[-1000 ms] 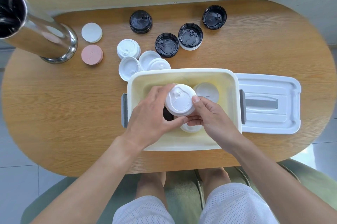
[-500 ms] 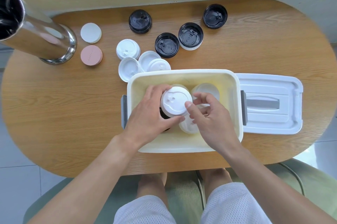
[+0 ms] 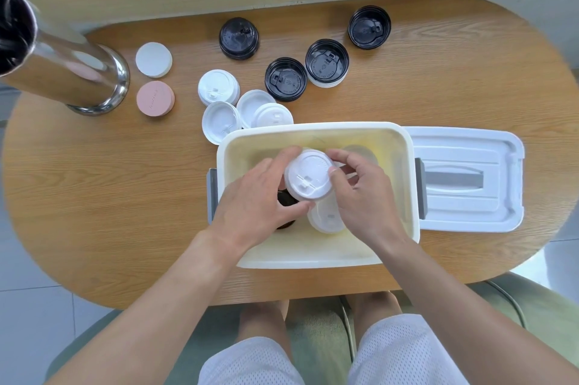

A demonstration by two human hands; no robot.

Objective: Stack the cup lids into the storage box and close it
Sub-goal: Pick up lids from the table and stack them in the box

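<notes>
Both hands, left hand [image 3: 257,196] and right hand [image 3: 363,196], grip 1 white lid [image 3: 308,179] by its rim over the storage box [image 3: 313,254], so best bet is keeping it level and seating it square on the white stack [image 3: 326,218] underneath, not the black lids [image 3: 286,196] beside it.

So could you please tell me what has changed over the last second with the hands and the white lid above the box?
The white lid has shifted a little to the left over the box, held all along by the left hand. The right hand has moved from the lid's near edge to its right side, fingers curled against the rim. The lids on the table and the box cover stayed put.
</notes>
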